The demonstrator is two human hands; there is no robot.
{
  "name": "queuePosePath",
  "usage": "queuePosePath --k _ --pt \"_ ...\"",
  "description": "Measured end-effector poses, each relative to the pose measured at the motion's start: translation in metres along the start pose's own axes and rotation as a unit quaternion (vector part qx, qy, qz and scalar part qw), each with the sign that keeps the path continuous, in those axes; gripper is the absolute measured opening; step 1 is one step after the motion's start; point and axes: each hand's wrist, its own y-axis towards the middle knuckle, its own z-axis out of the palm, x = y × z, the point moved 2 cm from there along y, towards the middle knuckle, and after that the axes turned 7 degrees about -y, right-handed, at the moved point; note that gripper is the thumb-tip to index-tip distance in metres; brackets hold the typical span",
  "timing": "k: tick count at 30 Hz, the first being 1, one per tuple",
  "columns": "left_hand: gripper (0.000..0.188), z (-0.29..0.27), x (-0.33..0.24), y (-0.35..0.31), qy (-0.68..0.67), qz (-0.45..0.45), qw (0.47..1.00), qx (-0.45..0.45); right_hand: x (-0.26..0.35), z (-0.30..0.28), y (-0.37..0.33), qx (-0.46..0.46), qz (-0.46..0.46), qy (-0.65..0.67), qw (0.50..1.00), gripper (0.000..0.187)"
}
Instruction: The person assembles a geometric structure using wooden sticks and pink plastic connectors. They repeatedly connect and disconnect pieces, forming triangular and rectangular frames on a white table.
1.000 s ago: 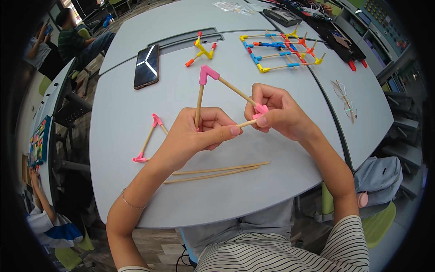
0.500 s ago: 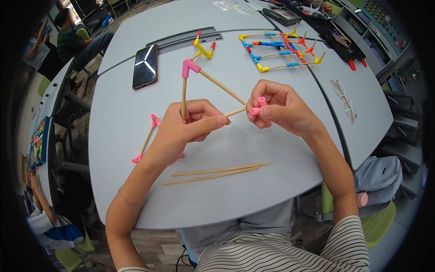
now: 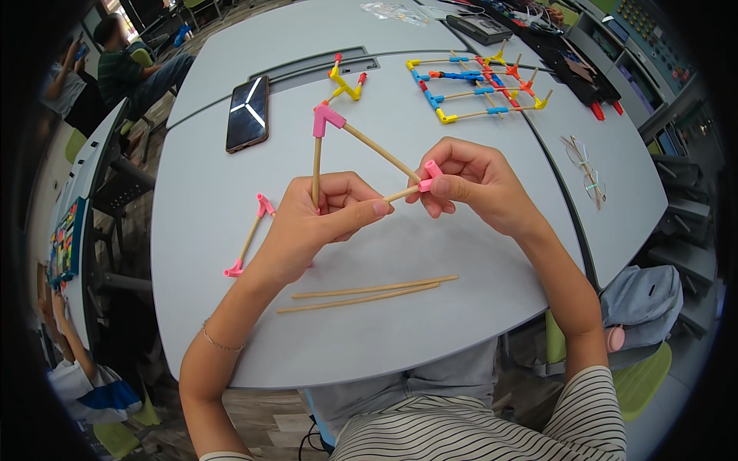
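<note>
My left hand [image 3: 311,224] grips wooden sticks of a triangle frame [image 3: 361,144]: one stick rises to a pink corner connector [image 3: 326,118], another runs toward my right hand. My right hand [image 3: 475,183] pinches a second pink connector [image 3: 429,174] at the frame's right corner. The frame is held above the grey table [image 3: 207,192]. Two loose wooden sticks [image 3: 369,293] lie on the table below my hands. A separate stick with pink connectors at both ends [image 3: 250,240] lies left of my left hand.
A dark phone [image 3: 247,112] lies at the back left. A small yellow and red piece [image 3: 345,83] and a larger multicoloured stick grid [image 3: 480,83] sit at the back. Glasses [image 3: 586,172] rest on the right. Other people sit at far left.
The frame tilted so its top pink corner swung back to the right. My right hand shifted slightly left and down, still on the pink connector.
</note>
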Motion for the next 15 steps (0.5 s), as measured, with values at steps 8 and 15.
queuePosePath --k 8,15 --pt "0.020 0.0012 0.0018 0.0003 0.004 0.010 1.000 -0.006 0.0008 0.0006 -0.0017 -0.027 0.002 -0.060 0.998 0.018" --pt "0.019 0.0030 0.0001 -0.0018 0.046 0.000 0.999 -0.014 -0.0033 0.0030 -0.0010 -0.027 0.009 -0.041 0.999 0.017"
